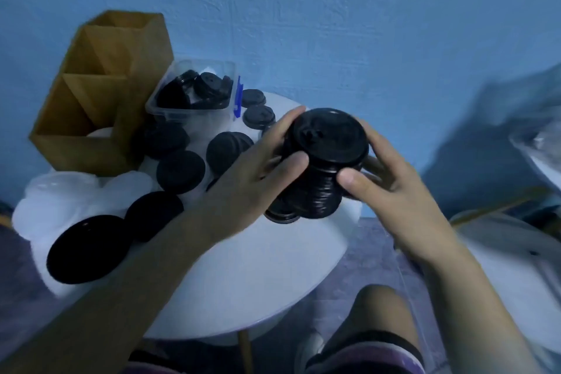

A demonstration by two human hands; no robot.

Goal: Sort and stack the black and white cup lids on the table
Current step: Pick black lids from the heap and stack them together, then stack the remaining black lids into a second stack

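A tall stack of black cup lids (pixel 324 161) stands tilted near the right edge of the round white table (pixel 258 276). My left hand (pixel 258 167) grips the stack from its left side, thumb on the front. My right hand (pixel 385 188) grips it from the right, thumb against its lower front. Loose black lids (pixel 180 171) and short black piles (pixel 88 247) lie across the table's left half. White lids (pixel 54 203) sit in a heap at the far left edge.
A clear plastic box (pixel 194 91) holding more black lids stands at the back of the table. Beside it is a brown wooden compartment organizer (pixel 100 91). My knee (pixel 382 310) is below the table edge. A blue wall is behind.
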